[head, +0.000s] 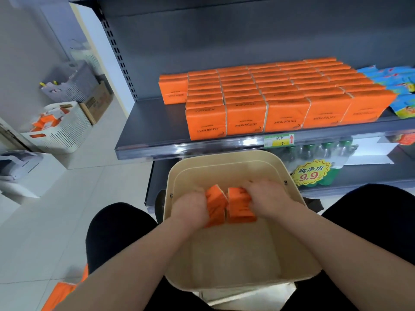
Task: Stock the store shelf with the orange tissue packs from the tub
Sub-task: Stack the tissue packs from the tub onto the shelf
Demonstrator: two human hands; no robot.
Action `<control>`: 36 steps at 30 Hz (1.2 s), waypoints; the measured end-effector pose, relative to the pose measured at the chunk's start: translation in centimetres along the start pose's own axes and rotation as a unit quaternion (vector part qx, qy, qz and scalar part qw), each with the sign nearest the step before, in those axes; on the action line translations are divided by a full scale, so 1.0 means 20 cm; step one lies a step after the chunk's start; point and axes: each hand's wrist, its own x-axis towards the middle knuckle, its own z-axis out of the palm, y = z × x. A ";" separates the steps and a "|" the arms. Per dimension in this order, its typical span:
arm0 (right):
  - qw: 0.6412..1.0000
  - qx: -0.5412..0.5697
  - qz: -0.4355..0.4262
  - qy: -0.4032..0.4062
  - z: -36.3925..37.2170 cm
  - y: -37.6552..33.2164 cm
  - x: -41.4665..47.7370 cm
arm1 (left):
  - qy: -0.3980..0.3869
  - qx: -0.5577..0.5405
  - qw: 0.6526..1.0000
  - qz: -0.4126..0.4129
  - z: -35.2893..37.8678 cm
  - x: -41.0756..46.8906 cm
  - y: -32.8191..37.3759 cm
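Observation:
A cream tub [224, 158] sits between my knees, below the shelf. Both hands reach into it. My left hand [190, 207] grips one orange tissue pack [216, 206], and my right hand [267, 198] grips a second orange tissue pack [239, 205] right beside it; the two packs touch. The rest of the tub floor shows bare. On the grey shelf [146, 131] above, several rows of orange tissue packs [269, 95] stand upright, filling the middle; the leftmost row holds fewer packs and sits further back.
Blue snack packets [397, 84] lie on the shelf to the right of the orange rows. Green-capped water bottles [314, 158] stand on the shelf below. A white basket [65, 131] with orange packs stands on the floor at left. Something orange [62, 290] lies by my left knee.

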 end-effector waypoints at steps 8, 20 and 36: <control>0.980 0.024 0.029 0.196 -0.45 0.00 0.02 | 0.193 -0.044 0.980 -0.011 -0.59 0.02 -0.02; 0.962 0.004 0.020 0.272 -0.81 -0.04 0.41 | 0.210 0.043 0.970 -0.113 -0.97 0.22 -0.29; 0.958 -0.055 -0.014 0.283 -0.90 0.03 1.01 | 0.129 0.116 0.977 -0.125 -0.90 0.87 -0.48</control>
